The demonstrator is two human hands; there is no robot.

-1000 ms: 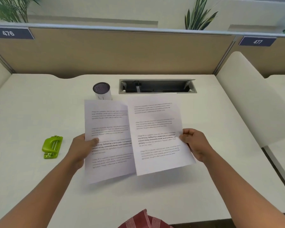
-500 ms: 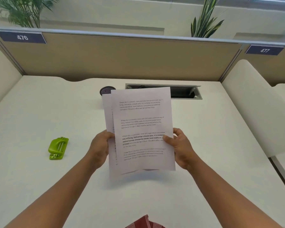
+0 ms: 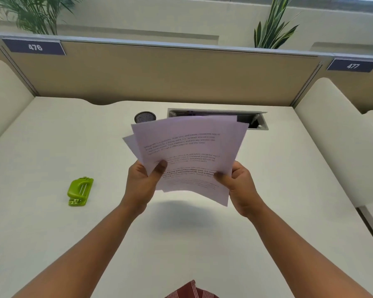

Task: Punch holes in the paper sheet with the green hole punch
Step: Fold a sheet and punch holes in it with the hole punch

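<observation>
White desk (image 3: 52,147) carries the green hole punch (image 3: 80,191) at left; above it, left hand (image 3: 141,182) and right hand (image 3: 240,187) pinch overlapping paper sheets (image 3: 192,151).

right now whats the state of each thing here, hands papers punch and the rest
paper sheets: held above the desk, overlapped, slightly fanned, printed side up
left hand: grips the sheets' left edge, thumb on top
right hand: grips the sheets' right edge, thumb on top
green hole punch: lying on the desk left of the hands, untouched
mesh cup: upright behind the sheets, contents cannot be told
cable hatch: lid open
</observation>
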